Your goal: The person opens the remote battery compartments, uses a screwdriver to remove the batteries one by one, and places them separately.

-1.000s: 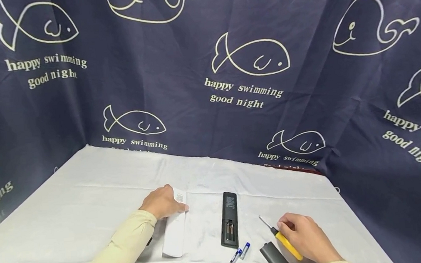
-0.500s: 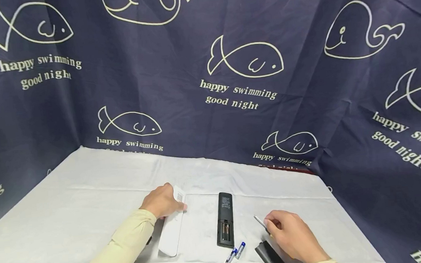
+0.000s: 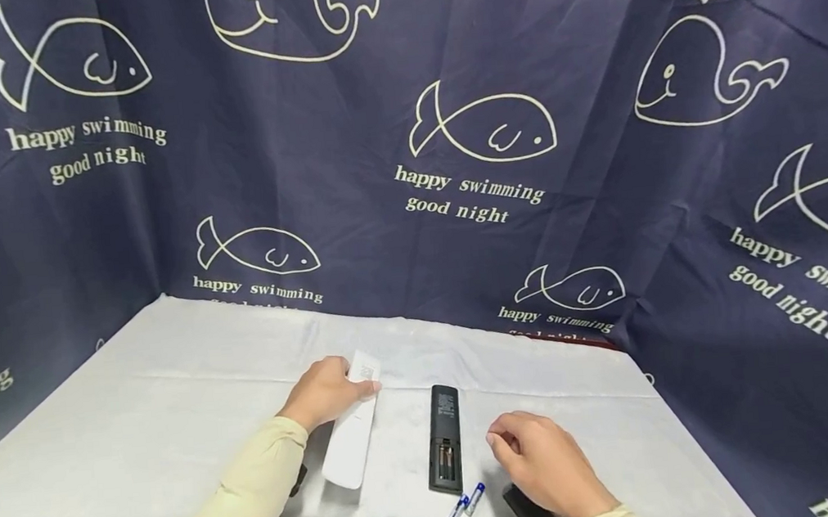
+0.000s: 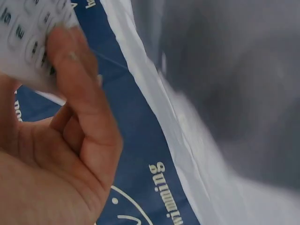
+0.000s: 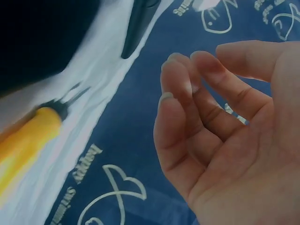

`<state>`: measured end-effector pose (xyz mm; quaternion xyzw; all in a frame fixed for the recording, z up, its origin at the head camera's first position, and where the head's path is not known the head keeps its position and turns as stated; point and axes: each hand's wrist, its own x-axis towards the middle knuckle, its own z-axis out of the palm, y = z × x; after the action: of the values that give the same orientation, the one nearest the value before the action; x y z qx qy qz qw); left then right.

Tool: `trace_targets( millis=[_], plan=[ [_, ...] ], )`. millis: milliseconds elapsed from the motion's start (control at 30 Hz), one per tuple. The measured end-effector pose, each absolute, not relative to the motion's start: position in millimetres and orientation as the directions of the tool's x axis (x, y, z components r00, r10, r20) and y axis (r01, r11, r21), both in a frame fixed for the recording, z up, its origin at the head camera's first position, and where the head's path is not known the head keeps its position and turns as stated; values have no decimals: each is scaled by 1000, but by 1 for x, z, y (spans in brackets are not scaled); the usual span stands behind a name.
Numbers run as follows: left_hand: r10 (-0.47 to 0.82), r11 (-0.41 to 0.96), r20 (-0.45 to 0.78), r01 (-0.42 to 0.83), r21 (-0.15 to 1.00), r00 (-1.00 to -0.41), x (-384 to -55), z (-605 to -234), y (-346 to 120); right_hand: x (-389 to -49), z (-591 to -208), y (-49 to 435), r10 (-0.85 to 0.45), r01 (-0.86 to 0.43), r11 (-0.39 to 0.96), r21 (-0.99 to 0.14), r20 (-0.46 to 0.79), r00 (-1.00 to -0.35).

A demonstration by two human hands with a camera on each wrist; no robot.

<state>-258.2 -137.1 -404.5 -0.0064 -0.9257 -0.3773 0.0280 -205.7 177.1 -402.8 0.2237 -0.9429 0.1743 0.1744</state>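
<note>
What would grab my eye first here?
Probably the navy backdrop, printed with fish and whales, rising behind the white cloth. Next, on it, a black remote with its battery compartment open, two batteries by its near end. To its left, the left grip holds a white remote.

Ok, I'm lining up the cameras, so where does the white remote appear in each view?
Head: white remote below centre, held in the left hand.
Left wrist: upper left corner, buttons showing.
Right wrist: not recognisable there.
Shared landmark: navy cloth with pale lettering.
</note>
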Motion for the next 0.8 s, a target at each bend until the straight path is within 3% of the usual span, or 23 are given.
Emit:
trace_targets(
  millis=[233,800],
  plan=[
    [-36,686,125,66,725,-991,-268,-407,-112,-201,-400,156,-416,-555,805,-211,466,-781],
    [-36,633,159,100,768,-987,-268,-409,-87,-201,-396,105,-539,-704,661,-259,489,-686]
  ],
)
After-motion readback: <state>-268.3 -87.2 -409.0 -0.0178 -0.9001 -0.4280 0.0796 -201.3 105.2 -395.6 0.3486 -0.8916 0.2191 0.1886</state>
